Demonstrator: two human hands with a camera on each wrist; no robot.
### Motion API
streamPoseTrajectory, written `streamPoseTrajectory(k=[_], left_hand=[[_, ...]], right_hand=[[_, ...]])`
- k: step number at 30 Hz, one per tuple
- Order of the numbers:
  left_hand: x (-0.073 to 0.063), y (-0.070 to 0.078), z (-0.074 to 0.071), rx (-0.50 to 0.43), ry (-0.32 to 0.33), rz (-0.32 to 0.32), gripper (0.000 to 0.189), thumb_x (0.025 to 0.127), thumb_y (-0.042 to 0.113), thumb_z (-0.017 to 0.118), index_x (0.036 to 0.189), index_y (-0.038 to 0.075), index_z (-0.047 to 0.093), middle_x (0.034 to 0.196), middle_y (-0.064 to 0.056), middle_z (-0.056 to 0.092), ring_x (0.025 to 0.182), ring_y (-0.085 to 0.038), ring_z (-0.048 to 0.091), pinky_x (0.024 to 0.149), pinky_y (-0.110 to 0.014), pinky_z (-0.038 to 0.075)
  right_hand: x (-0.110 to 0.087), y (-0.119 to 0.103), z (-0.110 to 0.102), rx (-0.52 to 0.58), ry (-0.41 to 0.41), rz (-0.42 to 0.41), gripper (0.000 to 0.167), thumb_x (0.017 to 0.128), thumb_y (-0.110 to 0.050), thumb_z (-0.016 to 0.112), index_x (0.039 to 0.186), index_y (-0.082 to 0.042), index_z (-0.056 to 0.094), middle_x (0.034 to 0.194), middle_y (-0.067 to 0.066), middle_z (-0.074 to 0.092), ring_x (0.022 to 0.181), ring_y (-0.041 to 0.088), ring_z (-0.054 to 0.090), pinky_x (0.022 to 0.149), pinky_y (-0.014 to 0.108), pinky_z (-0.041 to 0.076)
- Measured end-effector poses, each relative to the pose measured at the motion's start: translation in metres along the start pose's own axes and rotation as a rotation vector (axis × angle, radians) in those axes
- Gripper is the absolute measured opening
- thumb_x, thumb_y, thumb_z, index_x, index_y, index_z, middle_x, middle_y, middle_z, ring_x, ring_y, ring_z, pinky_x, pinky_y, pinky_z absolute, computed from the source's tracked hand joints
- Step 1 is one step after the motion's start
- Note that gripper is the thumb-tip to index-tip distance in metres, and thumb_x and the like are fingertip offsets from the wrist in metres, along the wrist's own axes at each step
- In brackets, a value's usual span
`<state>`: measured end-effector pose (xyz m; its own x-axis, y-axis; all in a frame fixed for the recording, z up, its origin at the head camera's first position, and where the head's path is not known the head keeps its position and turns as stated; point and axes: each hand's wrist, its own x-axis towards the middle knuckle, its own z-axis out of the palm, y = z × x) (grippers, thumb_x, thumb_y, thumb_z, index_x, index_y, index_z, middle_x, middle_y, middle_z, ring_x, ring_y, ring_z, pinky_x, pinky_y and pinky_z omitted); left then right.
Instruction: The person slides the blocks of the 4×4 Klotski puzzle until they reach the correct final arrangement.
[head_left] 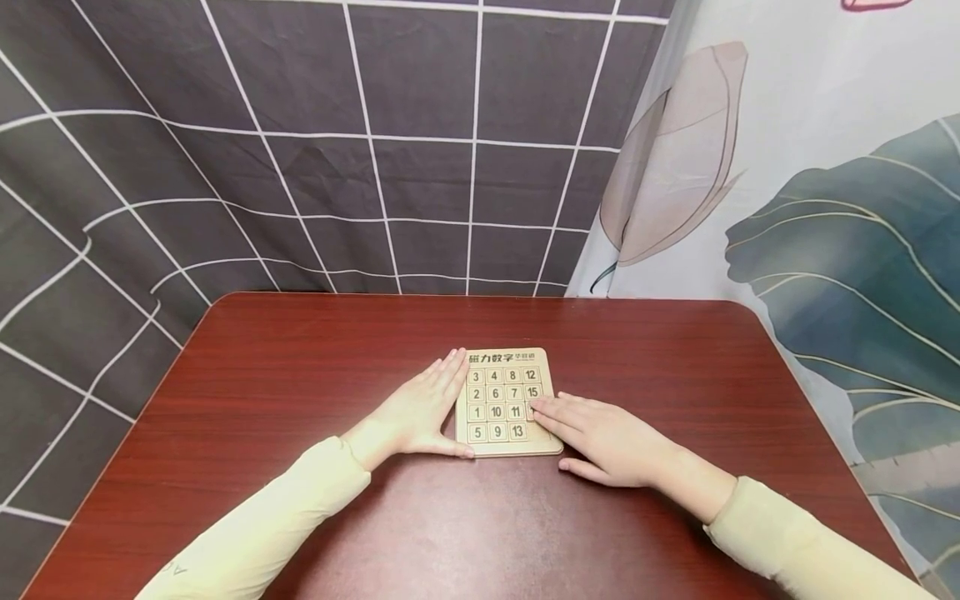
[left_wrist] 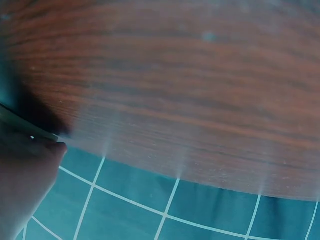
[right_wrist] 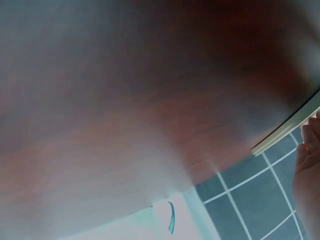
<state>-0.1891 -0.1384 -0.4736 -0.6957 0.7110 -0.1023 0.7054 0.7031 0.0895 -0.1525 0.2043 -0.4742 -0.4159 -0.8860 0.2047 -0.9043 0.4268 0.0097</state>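
A wooden sliding number puzzle [head_left: 510, 450] lies flat on the table, its numbered tiles facing up. My left hand [head_left: 423, 412] braces its left side, fingers straight along the edge and thumb at the lower left corner. From the right, my right hand [head_left: 611, 437] rests its extended fingertips on a tile in the right column, below the 15 tile [head_left: 532, 392], and covers most of it. The lower right slot [head_left: 538, 433] has no tile in it. In the right wrist view, the puzzle's pale edge [right_wrist: 287, 131] shows beside my fingers. The left wrist view catches only part of the hand [left_wrist: 25, 185].
The dark red wooden table [head_left: 300, 358] spreads out around the puzzle. Behind it hangs a dark grid-patterned curtain [head_left: 420, 183], and at the right a white curtain with leaf prints [head_left: 810, 250]. Both hang close to the table's edges.
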Motion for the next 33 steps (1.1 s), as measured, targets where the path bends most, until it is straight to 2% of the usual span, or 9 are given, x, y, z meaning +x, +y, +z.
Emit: streamPoseTrajectory(k=[5,13,20,25,33], left_hand=[[0.001,-0.002,0.002,0.005,0.001,-0.001,0.132,0.084,0.082,0.066,0.165,-0.01,0.019,0.176,-0.028,0.014,0.165,-0.039,0.017,0.136,-0.046,0.023],[0.001,-0.004,0.005,0.011,-0.013,-0.015,0.133,0.085,0.084,0.064,0.166,-0.01,0.017,0.176,-0.028,0.012,0.166,-0.038,0.016,0.136,-0.045,0.022],[0.0,-0.003,0.004,-0.013,-0.002,-0.011,0.133,0.084,0.083,0.066,0.165,-0.011,0.017,0.175,-0.029,0.014,0.166,-0.038,0.017,0.136,-0.045,0.022],[0.0,-0.003,0.002,-0.021,-0.003,0.0,0.132,0.084,0.082,0.067,0.165,-0.011,0.019,0.175,-0.029,0.014,0.165,-0.039,0.017,0.136,-0.046,0.023],[0.0,-0.004,0.002,-0.027,-0.024,0.007,0.132,0.085,0.082,0.066,0.166,-0.01,0.016,0.176,-0.029,0.01,0.166,-0.038,0.014,0.137,-0.045,0.02]], right_hand=[[-0.002,0.003,0.001,-0.006,-0.003,0.01,0.067,0.096,-0.039,0.074,0.149,-0.001,0.059,0.158,0.013,0.057,0.146,0.028,0.057,0.118,0.049,0.051],[-0.009,-0.009,-0.001,0.016,0.02,-0.045,0.067,0.095,-0.036,0.076,0.149,0.0,0.058,0.156,0.014,0.059,0.145,0.027,0.058,0.116,0.048,0.053],[-0.009,-0.013,-0.004,0.002,0.032,-0.056,0.068,0.093,-0.036,0.077,0.148,-0.001,0.059,0.155,0.013,0.06,0.143,0.027,0.059,0.115,0.047,0.053],[-0.003,-0.004,-0.002,0.008,0.021,-0.025,0.068,0.095,-0.037,0.075,0.15,-0.001,0.058,0.157,0.013,0.058,0.144,0.029,0.058,0.115,0.049,0.052],[0.007,0.013,0.002,0.015,-0.024,0.075,0.064,0.103,-0.041,0.067,0.151,0.0,0.057,0.16,0.013,0.056,0.147,0.031,0.055,0.12,0.051,0.048]])
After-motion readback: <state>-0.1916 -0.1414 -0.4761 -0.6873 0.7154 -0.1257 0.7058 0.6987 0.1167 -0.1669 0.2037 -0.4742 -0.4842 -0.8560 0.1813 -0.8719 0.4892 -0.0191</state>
